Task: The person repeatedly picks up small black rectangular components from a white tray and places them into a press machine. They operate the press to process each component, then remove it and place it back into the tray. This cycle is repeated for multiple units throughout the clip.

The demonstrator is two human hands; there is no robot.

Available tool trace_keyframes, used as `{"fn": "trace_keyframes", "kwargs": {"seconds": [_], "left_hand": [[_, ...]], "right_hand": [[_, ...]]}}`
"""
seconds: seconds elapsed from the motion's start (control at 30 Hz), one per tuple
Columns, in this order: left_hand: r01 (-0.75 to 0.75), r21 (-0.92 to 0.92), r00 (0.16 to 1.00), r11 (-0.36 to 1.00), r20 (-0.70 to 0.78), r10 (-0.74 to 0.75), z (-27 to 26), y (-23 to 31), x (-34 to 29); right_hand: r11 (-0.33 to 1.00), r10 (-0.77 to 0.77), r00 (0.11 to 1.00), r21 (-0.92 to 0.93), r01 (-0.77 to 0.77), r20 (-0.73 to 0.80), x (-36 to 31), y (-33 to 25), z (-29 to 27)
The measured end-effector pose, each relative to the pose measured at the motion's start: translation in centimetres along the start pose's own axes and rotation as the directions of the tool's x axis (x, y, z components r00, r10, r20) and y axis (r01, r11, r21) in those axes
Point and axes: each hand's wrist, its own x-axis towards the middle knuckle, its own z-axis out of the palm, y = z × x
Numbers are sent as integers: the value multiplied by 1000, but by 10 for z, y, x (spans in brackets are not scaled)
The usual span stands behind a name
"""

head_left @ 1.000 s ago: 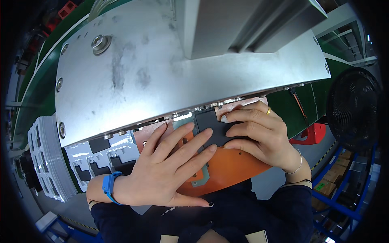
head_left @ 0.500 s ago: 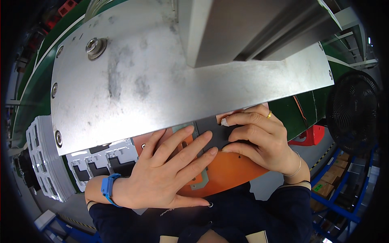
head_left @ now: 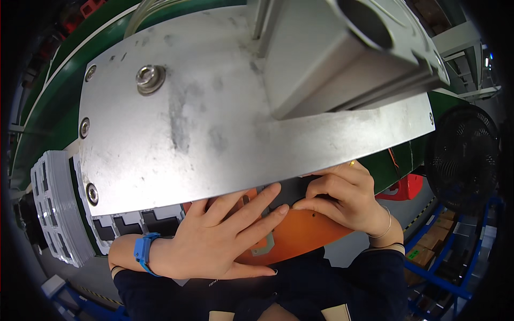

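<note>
The left hand (head_left: 211,241) lies palm down with its fingers spread wide and gripping nothing, across an orange board (head_left: 305,235) and a pale grey-green plate (head_left: 265,245) on it. The right hand (head_left: 345,200) is bent, thumb reaching to the near edge of a flat dark piece (head_left: 294,191); its other fingertips are out of sight, so I can't tell whether it has hold of it. That dark piece sits between the two hands, its far part covered by a big metal plate (head_left: 160,171).

On the plate are a large bolt (head_left: 150,79) and a hollow metal column (head_left: 316,75). Left of the left hand, a grey tray (head_left: 95,230) carries dark pieces, just beside a stack of trays (head_left: 56,208). Over to the right stand a black fan (head_left: 463,155) and a blue rack (head_left: 444,286).
</note>
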Motion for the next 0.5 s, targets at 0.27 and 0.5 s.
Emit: {"fn": "trace_keyframes", "kwargs": {"seconds": [0.27, 0.5], "left_hand": [[-24, 18, 1000, 1000, 8, 24, 2, -2, -2], [-47, 73, 999, 996, 22, 45, -2, -2, -2]], "right_hand": [[1000, 19, 1000, 7, -19, 4, -1, 0, -1], [1000, 12, 1000, -6, -12, -1, -8, 6, 3]]}}
